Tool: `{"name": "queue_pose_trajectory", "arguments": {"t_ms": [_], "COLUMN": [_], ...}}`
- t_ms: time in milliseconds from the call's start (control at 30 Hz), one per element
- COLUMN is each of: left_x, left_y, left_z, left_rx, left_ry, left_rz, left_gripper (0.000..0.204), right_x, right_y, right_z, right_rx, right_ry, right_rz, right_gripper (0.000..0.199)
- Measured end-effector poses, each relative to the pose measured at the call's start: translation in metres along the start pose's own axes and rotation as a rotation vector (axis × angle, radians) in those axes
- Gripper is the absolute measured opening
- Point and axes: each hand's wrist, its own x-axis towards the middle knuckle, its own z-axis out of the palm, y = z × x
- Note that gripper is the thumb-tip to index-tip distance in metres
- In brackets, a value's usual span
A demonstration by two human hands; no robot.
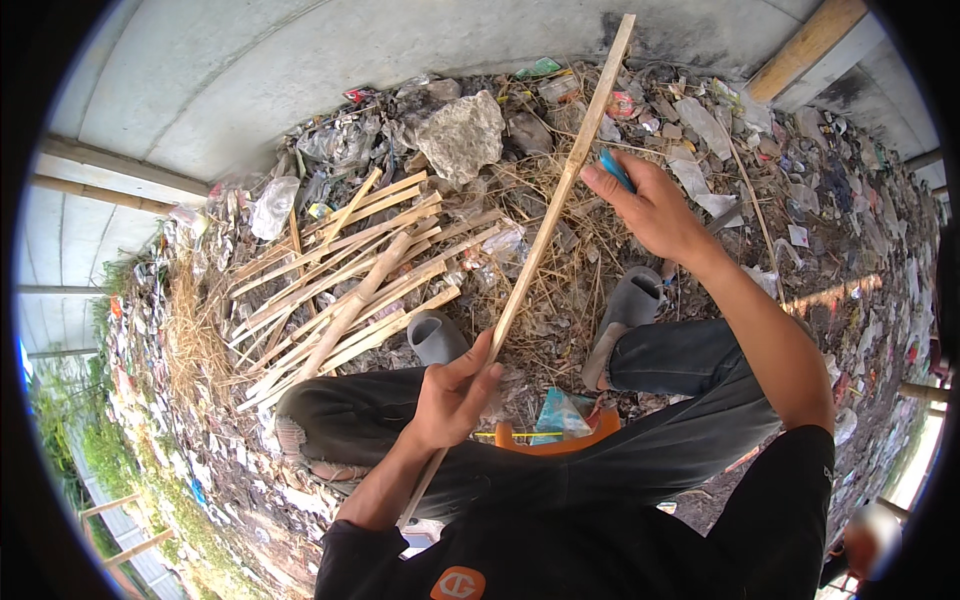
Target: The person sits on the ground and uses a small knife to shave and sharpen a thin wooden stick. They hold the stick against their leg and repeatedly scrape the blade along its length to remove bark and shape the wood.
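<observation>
While litter (820,170) covers the ground, both hands grip a bamboo strip (560,200).

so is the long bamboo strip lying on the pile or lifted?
Lifted: the left hand grips the bamboo strip low, right hand higher; it slants above the pile.

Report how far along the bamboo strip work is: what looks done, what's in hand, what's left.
Done, by the look of it: a heap of split strips lies on the littered ground ahead. In hand: the left hand grips one long bamboo strip, and the right hand holds a blue-handled tool against it. What remains can't be judged; no uncut stock is clearly visible.
</observation>
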Motion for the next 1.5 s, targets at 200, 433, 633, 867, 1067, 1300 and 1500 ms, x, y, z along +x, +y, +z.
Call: {"name": "queue_pose_trajectory", "arguments": {"t_ms": [200,433,633,867,1067,1300,1500], "left_x": [-0.001,0.0,0.004,0.006,0.008,0.009,0.012], "left_y": [-0.001,-0.007,0.001,0.002,0.004,0.003,0.016], "left_z": [0.001,0.0,0.007,0.004,0.0,0.011,0.007], "left_rx": [-0.04,-0.405,-0.289,-0.437,-0.627,-0.481,-0.404], "left_ry": [-0.051,-0.013,-0.017,-0.063,-0.324,-0.384,-0.437], "left_rz": [-0.031,-0.06,-0.085,-0.082,-0.149,-0.125,-0.1], "left_gripper": [0.05,0.053,0.053,0.053,0.055,0.056,0.055], "right_x": [-0.004,-0.038,-0.075,-0.059,-0.053,-0.032,-0.011], "right_y": [-0.006,-0.021,-0.027,-0.012,-0.036,-0.016,-0.019], "right_z": [0.013,0.037,0.079,0.071,0.072,0.053,0.007], "right_rx": [0.17,-0.15,-0.297,-0.098,0.406,0.715,0.867], "right_ry": [-0.048,-0.185,-0.522,-0.217,-0.228,-0.048,0.148], "right_rz": [0.052,-0.158,-0.15,-0.122,0.019,0.197,0.168], "right_gripper": [0.049,0.053,0.053,0.052,0.036,0.025,0.024]}}
